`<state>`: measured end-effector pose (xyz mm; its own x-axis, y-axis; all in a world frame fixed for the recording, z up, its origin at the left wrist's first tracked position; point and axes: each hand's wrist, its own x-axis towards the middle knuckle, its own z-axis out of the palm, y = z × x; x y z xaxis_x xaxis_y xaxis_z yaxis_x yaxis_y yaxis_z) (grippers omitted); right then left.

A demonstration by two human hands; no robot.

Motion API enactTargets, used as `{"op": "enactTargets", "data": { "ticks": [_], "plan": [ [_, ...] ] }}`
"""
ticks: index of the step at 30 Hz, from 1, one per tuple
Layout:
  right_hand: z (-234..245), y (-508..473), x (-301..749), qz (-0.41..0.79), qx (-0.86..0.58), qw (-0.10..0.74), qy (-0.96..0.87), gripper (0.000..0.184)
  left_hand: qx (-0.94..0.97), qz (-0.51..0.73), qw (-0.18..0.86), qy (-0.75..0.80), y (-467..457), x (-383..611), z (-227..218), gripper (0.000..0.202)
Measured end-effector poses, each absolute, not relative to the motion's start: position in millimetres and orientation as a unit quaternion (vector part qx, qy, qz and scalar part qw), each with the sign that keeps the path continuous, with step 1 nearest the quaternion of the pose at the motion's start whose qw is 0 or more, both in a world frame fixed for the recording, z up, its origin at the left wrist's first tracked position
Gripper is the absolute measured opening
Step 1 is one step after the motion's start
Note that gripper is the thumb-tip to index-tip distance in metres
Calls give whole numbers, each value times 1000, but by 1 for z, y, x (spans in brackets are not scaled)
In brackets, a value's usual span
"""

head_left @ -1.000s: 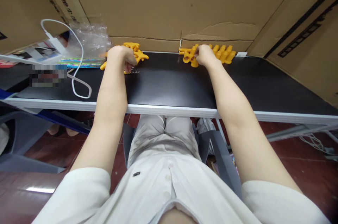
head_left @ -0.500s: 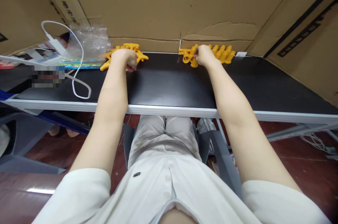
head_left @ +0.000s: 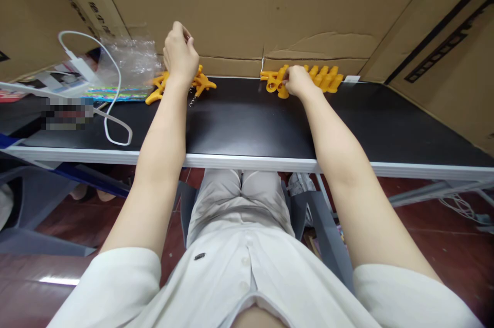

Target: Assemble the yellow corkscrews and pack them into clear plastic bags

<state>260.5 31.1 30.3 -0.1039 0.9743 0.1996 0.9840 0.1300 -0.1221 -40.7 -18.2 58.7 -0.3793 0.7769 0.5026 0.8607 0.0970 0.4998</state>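
My left hand (head_left: 179, 55) is raised above a loose heap of yellow plastic clip parts (head_left: 157, 90) at the back left of the black table (head_left: 247, 122). Its fingers are curled closed, and what they hold is hidden. A small metal spring (head_left: 190, 97) shows just below the wrist, by the heap. My right hand (head_left: 299, 82) rests at the back of the table, pinching a yellow clip piece (head_left: 278, 83) at the left end of a row of yellow clips (head_left: 326, 78).
Cardboard sheets (head_left: 270, 3) wall in the table's back and right side. A crumpled clear plastic bag (head_left: 131, 60), a white charger (head_left: 79, 64) with its looping cable (head_left: 116, 130) and colourful papers lie at the left. A white metal rim edges the table's front.
My left hand has lifted from the yellow heap on the table and now hovers closed above it, near the cardboard. My right hand has stayed on the same yellow piece.
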Motion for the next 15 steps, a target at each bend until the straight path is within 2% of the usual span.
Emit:
{"op": "enactTargets", "data": {
  "ticks": [6,11,15],
  "plan": [
    [29,33,263,-14,-653,124,-747,36,-583,-471,21,-662,10,-35,40,17],
    [25,40,266,-33,-647,131,-750,35,-628,-410,-33,-660,8,-21,28,28],
    [23,43,267,-37,-646,124,-753,34,-644,-391,-25,-657,11,-18,18,32]
  ]
}}
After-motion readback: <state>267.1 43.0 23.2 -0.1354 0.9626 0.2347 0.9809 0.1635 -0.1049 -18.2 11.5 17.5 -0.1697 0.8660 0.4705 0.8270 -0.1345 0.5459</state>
